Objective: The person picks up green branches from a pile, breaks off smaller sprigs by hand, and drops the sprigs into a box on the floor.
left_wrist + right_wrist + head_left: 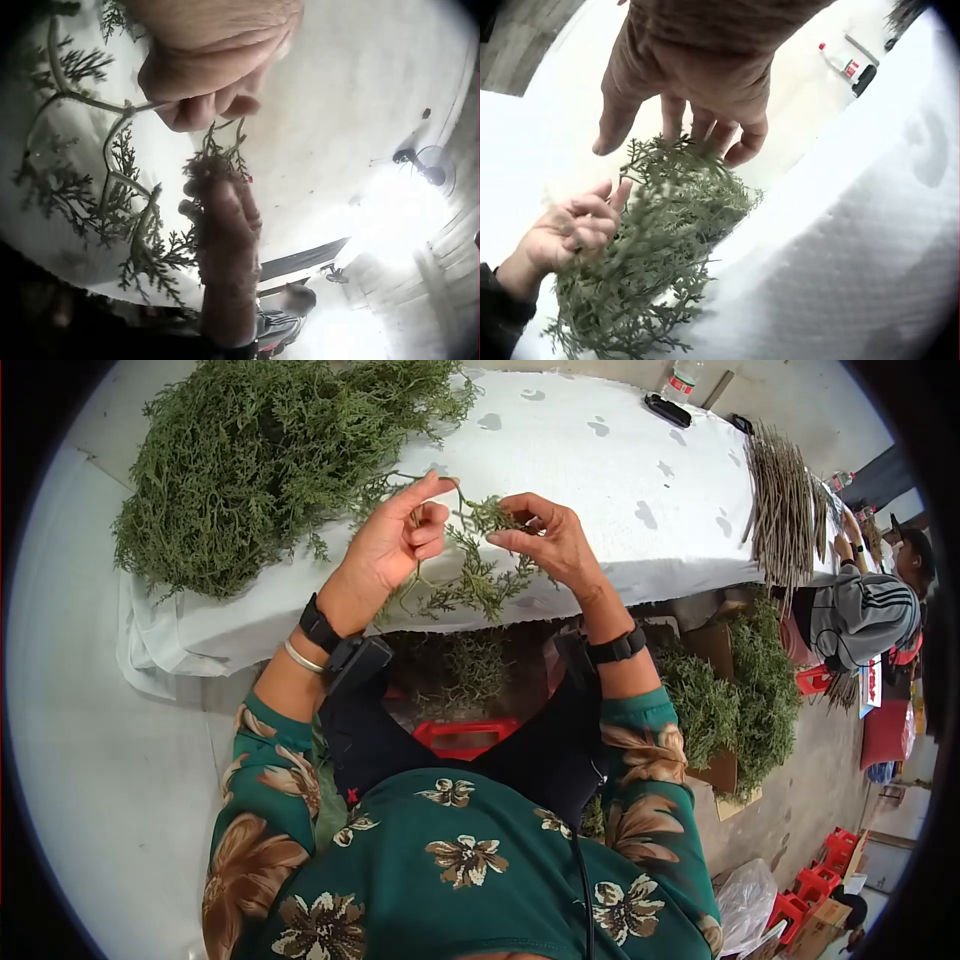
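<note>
My left hand (393, 538) grips the thin bare stem of a green cypress-like sprig (480, 585) over the table's front edge. In the left wrist view the forked stem (90, 101) runs into the curled fingers. Feathery leaves hang from it between both hands. My right hand (556, 548) is at the sprig's upper leaves, thumb and forefinger spread on either side of them. In the right wrist view the thumb stands well apart from the other fingers, which are partly behind the leaves. A big heap of similar greenery (250, 470) lies left of the hands.
A white-covered table (620, 470) runs across the front. Thin brown sticks (780, 505) lie at its right end, near a bottle (682, 380) and a black object (667, 410). More greenery (760, 690) stands at right. A red stool (465, 732) is below; another person (865, 615) sits far right.
</note>
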A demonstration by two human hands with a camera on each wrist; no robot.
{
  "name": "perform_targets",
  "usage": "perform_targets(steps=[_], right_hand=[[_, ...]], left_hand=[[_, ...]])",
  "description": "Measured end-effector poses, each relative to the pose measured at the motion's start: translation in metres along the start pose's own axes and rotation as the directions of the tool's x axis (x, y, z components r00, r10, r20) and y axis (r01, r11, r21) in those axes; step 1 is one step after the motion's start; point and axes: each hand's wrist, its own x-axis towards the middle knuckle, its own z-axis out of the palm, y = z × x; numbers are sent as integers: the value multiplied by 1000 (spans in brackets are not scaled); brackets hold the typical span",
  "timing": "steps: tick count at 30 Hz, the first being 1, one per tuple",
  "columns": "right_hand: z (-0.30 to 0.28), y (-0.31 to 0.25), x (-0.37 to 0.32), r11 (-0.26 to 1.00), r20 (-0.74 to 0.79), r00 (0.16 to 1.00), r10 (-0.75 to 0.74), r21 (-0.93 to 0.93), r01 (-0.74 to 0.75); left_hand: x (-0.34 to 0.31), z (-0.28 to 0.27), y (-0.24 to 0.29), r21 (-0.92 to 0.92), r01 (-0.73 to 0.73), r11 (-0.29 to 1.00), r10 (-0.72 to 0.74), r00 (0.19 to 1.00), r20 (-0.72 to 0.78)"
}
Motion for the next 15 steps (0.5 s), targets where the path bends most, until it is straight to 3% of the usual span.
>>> perform_targets(steps=[1, 3, 6, 7, 9, 11, 12, 13, 14, 15], right_hand=[[-5, -5, -1, 1000, -25, 1000, -10, -28, 9], [-15, -8, 0, 998, -49, 999, -21, -60, 18], [-23, -9, 6, 918, -312, 884, -347, -305, 253], [-19, -10, 6, 919, -312, 885, -346, -303, 253], [-2, -13, 4, 789, -186, 871, -455, -538, 297], [11, -12, 2, 702, -112, 865, -488, -639, 314], [18, -7, 3, 895, -99, 951, -292, -380, 235], [24, -2, 3, 991, -23, 995, -96, -95, 94], [27, 1, 3, 980, 108, 991, 73, 178, -91], [28, 2, 2, 980, 112, 991, 72, 178, -91]], left_hand=[[2, -2, -2, -59, -16, 998, 18, 999, 39], [2, 1, -4, -6, -43, 999, 43, 999, 11], [-5, 12, -7, 106, -84, 991, 89, 995, -44], [-7, 14, -8, 159, -87, 983, 94, 995, -35], [-8, 18, -9, 267, -92, 959, 99, 995, -13], [-8, 19, -12, 290, -104, 951, 108, 994, 5], [-7, 18, -12, 313, -122, 942, 121, 992, 23], [-7, 18, -12, 337, -139, 931, 133, 990, 42], [-5, 17, -12, 336, -138, 932, 133, 990, 39], [-3, 17, -12, 344, -153, 927, 168, 986, -16]])
